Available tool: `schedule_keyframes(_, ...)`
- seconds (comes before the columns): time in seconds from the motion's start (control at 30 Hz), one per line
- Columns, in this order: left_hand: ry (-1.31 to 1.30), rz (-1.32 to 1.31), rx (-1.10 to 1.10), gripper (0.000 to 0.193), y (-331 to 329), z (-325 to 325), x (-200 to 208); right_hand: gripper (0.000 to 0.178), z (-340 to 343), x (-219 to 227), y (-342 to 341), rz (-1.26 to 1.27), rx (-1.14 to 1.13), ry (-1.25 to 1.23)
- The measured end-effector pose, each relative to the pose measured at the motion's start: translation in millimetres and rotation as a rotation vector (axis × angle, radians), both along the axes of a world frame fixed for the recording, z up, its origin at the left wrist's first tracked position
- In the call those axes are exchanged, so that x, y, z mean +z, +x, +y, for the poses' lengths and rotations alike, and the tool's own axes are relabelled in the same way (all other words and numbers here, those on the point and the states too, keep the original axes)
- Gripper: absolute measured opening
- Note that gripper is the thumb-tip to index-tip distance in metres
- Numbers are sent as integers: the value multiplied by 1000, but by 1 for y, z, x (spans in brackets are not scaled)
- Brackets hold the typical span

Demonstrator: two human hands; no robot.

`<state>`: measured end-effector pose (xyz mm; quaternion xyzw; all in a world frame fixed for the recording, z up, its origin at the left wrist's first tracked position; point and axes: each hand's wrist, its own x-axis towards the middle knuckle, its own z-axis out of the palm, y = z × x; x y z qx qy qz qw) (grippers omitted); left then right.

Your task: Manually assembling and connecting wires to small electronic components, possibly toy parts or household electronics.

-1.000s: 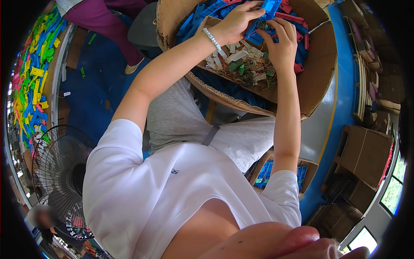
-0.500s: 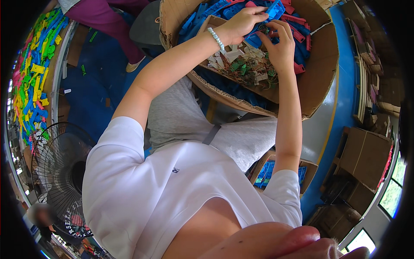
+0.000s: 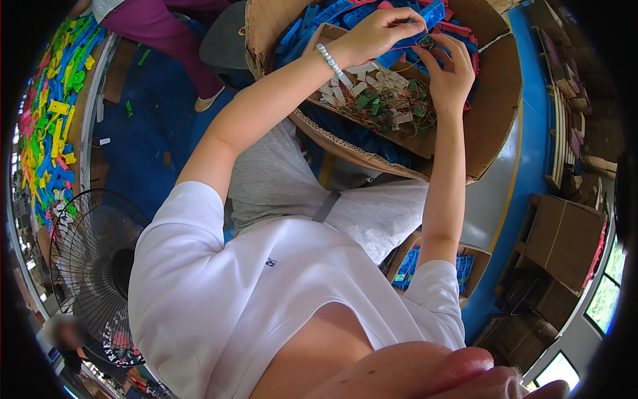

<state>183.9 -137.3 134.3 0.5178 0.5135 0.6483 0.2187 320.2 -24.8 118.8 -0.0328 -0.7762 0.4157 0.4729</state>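
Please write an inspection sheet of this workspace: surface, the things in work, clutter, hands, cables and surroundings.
Surface: large cardboard box on the person's lap; no table seen.
Things in work: blue plastic piece and a small green part with thin wires, both held between the two hands.
Clutter: inner cardboard tray with white and green small parts; more blue and red plastic pieces beneath.
Hands: left hand grips the blue piece; right hand pinches the green part.
Cables: only thin wires on the small parts.
Surroundings: floor fan, blue floor, coloured plastic parts at left, stacked boxes at right, another person's leg.
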Motion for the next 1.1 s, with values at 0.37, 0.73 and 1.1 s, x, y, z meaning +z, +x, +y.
schedule_keyframes(0.37,2,5,-11,23,-5,-1,-16,33,-4,-4,-4,19,-167,147)
schedule_keyframes(0.73,-22,112,186,13,4,1,-7,29,-2,-8,-9,-16,-181,79)
schedule_keyframes(1.1,150,-35,155,13,-12,6,-21,13,-4,-7,-3,63,312,-874)
